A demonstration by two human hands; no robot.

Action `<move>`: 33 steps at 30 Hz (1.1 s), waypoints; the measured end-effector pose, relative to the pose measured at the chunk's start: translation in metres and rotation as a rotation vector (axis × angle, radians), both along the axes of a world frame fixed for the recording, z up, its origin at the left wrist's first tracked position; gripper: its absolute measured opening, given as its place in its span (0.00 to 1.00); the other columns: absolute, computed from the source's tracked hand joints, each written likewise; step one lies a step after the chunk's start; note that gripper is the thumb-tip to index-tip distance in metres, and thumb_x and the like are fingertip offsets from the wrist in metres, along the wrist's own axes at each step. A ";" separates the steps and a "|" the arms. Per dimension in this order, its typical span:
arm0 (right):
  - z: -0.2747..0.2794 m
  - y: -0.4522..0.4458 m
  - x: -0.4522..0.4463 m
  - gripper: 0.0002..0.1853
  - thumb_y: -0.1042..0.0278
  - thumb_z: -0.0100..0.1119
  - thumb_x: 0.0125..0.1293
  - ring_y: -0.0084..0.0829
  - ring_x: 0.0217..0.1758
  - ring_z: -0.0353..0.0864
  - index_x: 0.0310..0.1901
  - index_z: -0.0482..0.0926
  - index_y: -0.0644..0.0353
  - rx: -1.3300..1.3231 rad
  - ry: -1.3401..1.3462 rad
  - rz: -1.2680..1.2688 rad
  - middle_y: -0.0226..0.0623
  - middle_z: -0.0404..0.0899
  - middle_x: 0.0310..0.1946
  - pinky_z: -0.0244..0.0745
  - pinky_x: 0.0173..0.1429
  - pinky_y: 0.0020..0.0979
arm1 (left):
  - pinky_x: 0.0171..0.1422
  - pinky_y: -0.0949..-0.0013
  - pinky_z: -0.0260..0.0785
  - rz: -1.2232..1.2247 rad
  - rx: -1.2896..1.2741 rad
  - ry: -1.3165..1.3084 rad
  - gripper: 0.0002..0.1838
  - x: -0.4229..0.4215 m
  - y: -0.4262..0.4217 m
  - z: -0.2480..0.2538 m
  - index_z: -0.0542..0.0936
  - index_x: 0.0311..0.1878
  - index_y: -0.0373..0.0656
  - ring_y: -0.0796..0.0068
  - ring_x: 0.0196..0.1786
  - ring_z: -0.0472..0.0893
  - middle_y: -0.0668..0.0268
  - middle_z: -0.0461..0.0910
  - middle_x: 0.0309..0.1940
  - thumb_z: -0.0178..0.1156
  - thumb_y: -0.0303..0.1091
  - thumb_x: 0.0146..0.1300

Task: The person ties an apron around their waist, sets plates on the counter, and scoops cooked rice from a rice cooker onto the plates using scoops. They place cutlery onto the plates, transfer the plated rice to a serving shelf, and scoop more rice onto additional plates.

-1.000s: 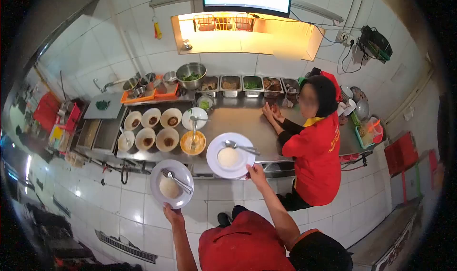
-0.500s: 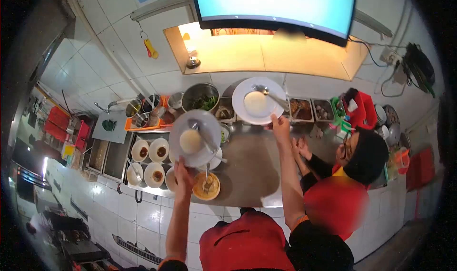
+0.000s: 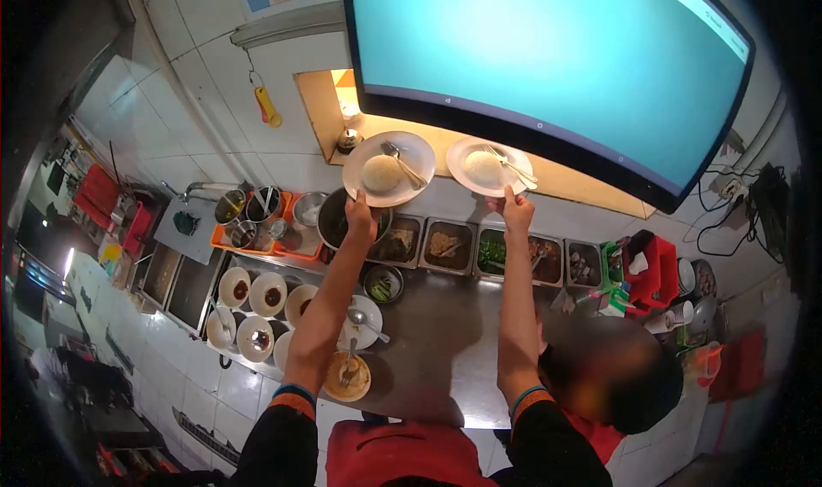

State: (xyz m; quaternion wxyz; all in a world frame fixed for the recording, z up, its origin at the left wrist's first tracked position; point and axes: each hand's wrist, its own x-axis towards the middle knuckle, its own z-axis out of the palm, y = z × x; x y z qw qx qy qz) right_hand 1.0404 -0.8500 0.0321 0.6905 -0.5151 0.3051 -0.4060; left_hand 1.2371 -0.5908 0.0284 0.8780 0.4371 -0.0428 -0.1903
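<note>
Both arms reach forward over the steel counter toward the wall opening. My left hand (image 3: pixel 362 219) grips the near rim of a white plate (image 3: pixel 411 151). On that plate lie a white rice mound (image 3: pixel 380 175) and a spoon and fork (image 3: pixel 406 163). My right hand (image 3: pixel 515 211) is closed on the near rim of a second white plate (image 3: pixel 467 150), at the edge of the opening. It carries a similar rice mound (image 3: pixel 482 168) with a fork and spoon (image 3: pixel 511 165). The fingers underneath both plates are mostly hidden.
A large screen (image 3: pixel 548 68) hangs over the opening (image 3: pixel 330 115). Food trays (image 3: pixel 449 246) line the counter's back. Several bowls (image 3: pixel 269 294) with dark sauce stand left, near a used bowl (image 3: pixel 348 377) with cutlery. A co-worker in a dark cap (image 3: pixel 655 380) is close on my right.
Both plates have moved forward and up to the wall opening, the left one also a little right. My view has shifted, and the co-worker's head appears lower.
</note>
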 end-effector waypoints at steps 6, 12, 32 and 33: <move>0.005 0.028 -0.035 0.13 0.67 0.52 0.70 0.34 0.35 0.85 0.45 0.77 0.70 -0.071 -0.120 -0.088 0.44 0.83 0.37 0.82 0.35 0.31 | 0.45 0.53 0.79 0.161 0.056 0.215 0.25 0.030 -0.061 -0.005 0.57 0.68 0.47 0.58 0.55 0.77 0.58 0.67 0.61 0.47 0.45 0.73; -0.019 0.173 -0.120 0.10 0.66 0.56 0.69 0.25 0.28 0.82 0.42 0.79 0.65 0.043 0.070 0.277 0.37 0.82 0.31 0.78 0.33 0.25 | 0.54 0.48 0.70 0.049 -0.009 0.244 0.30 0.027 -0.075 0.002 0.56 0.67 0.47 0.59 0.60 0.70 0.60 0.63 0.62 0.53 0.48 0.69; -0.195 0.443 -0.205 0.07 0.71 0.68 0.53 0.19 0.27 0.77 0.32 0.81 0.62 -0.614 0.644 2.026 0.31 0.81 0.26 0.73 0.31 0.25 | 0.49 0.51 0.73 -0.146 1.856 0.096 0.24 -0.550 0.536 -0.100 0.78 0.46 0.36 0.51 0.46 0.81 0.48 0.81 0.40 0.60 0.50 0.60; -0.193 0.462 -0.203 0.07 0.71 0.68 0.52 0.20 0.25 0.77 0.31 0.81 0.63 -0.688 0.748 2.085 0.32 0.81 0.25 0.73 0.29 0.26 | 0.49 0.51 0.73 -0.065 1.854 0.190 0.24 -0.590 0.557 -0.106 0.78 0.46 0.36 0.51 0.46 0.81 0.48 0.81 0.40 0.60 0.50 0.60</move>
